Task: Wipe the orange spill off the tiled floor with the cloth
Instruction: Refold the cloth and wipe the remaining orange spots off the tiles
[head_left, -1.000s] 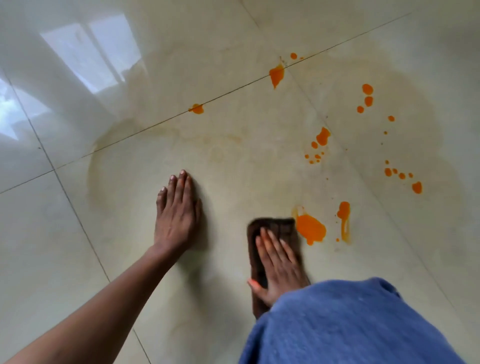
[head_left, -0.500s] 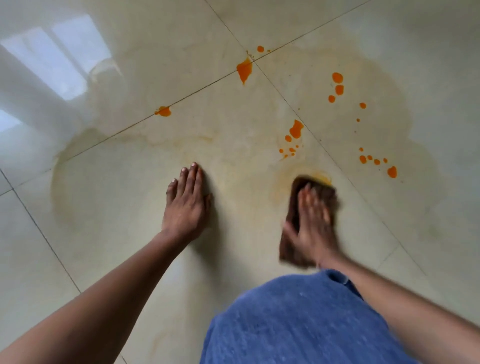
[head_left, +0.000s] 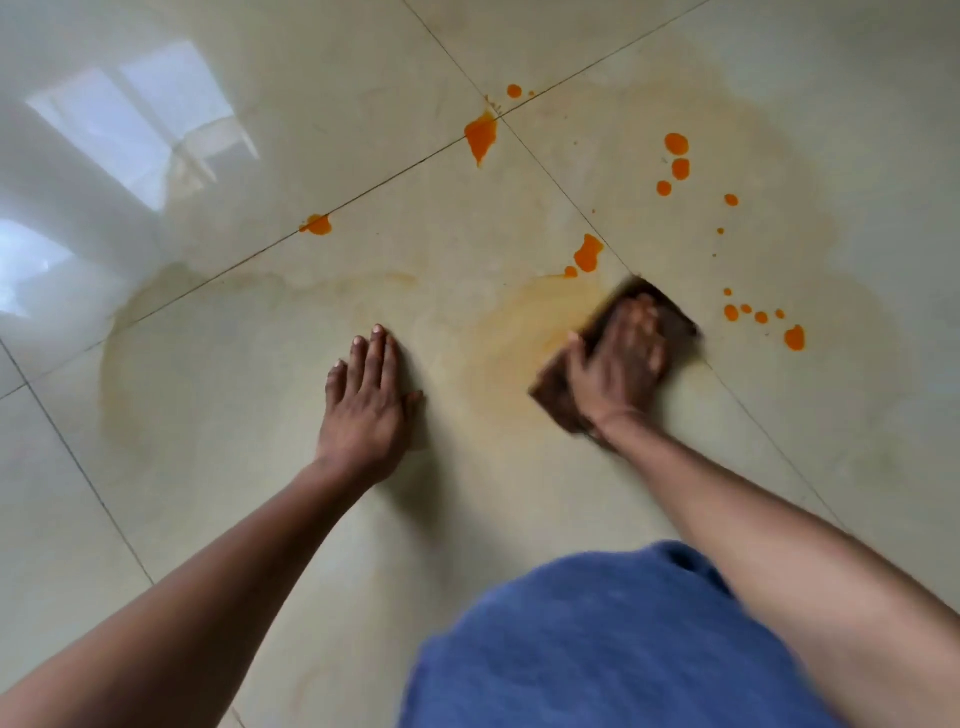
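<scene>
on tiled floor (head_left: 208, 467), cloth (head_left: 678, 325) beneath right hand (head_left: 618, 364)

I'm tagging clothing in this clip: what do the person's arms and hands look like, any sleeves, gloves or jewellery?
No sleeves, gloves, watch or bracelet on either arm. The left hand shows no rings; the right hand is too blurred to tell. A blue garment shows below.

The one camera rides on my head, a wide lens aimed forward and steeply down at the tiled floor (head_left: 218, 467) close beneath me. My left forearm (head_left: 208, 587) and right forearm (head_left: 753, 519) enter from the bottom corners; my blue garment (head_left: 597, 649) fills the near lower edge.
</scene>
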